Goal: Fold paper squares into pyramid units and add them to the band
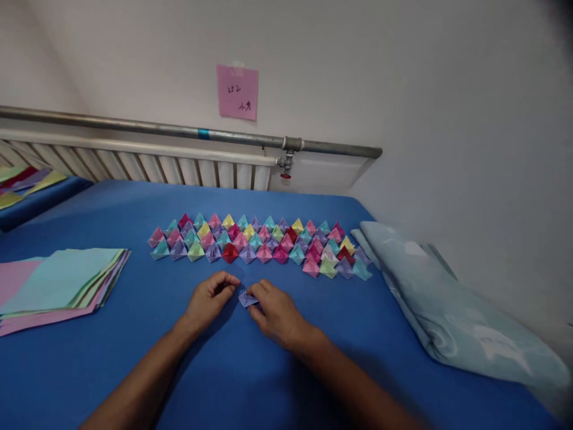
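My right hand (278, 313) pinches a small purple folded paper boat (248, 299) between thumb and fingers, low over the blue surface (250, 382). Part of the boat is hidden behind those fingers. Just left of it is my left hand (210, 298), its thumb and forefinger brought close together; I see nothing between them. Beyond both hands stand several rows of folded paper boats (248, 253) in pink, teal, purple, yellow, green and red, each with a pointed middle. At the right end, a shorter row (328, 268) sits nearer to me.
A stack of coloured paper sheets (80, 272) lies at the left. More coloured paper (27, 182) rests on a dark blue thing at the far left. A folded light-blue cloth (443, 310) lies along the right side. Behind are a radiator (179, 168), a metal pipe (147, 126) and a pink note (238, 92).
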The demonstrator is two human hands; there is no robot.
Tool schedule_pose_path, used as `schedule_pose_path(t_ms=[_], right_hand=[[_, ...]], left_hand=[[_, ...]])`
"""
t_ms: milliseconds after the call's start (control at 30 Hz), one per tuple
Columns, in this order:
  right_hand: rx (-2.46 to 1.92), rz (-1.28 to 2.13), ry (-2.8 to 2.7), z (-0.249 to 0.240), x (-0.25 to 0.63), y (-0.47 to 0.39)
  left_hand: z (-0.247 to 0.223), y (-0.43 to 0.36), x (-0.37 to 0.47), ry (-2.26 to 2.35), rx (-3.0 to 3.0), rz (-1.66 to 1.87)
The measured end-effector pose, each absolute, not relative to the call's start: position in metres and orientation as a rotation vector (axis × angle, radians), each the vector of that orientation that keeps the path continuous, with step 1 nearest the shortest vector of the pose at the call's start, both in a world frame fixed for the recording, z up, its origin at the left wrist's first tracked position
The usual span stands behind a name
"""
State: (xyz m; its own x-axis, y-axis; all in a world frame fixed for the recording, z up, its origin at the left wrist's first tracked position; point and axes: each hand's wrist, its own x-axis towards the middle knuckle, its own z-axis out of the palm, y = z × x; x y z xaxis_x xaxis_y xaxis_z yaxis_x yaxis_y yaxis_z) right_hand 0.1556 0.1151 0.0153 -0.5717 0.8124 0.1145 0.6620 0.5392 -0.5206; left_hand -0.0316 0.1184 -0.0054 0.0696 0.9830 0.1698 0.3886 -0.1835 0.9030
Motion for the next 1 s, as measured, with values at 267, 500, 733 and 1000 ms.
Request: schedule_pose_path(t_ms=[267,500,733,1000], right_hand=[[-1.046,0.852,-2.189,0.004,0.165,0.118],[-1.043,0.933,-2.113,0.008,0.168,0.12],[-1.045,0.814,-2.149,0.006,0.166,0.122],[-1.077,0.77,-2.169,0.007,0.164,0.12]], left_hand=[[-0.001,0.116,-0.033,1.224,1.773,0.947],[-0.002,0.118,-0.032,1.127,1.924,0.909],[-0.007,0.12,-0.029,1.07,1.983,0.886],[-0.007,0.123,-0.028,1.042,2.004,0.903]])
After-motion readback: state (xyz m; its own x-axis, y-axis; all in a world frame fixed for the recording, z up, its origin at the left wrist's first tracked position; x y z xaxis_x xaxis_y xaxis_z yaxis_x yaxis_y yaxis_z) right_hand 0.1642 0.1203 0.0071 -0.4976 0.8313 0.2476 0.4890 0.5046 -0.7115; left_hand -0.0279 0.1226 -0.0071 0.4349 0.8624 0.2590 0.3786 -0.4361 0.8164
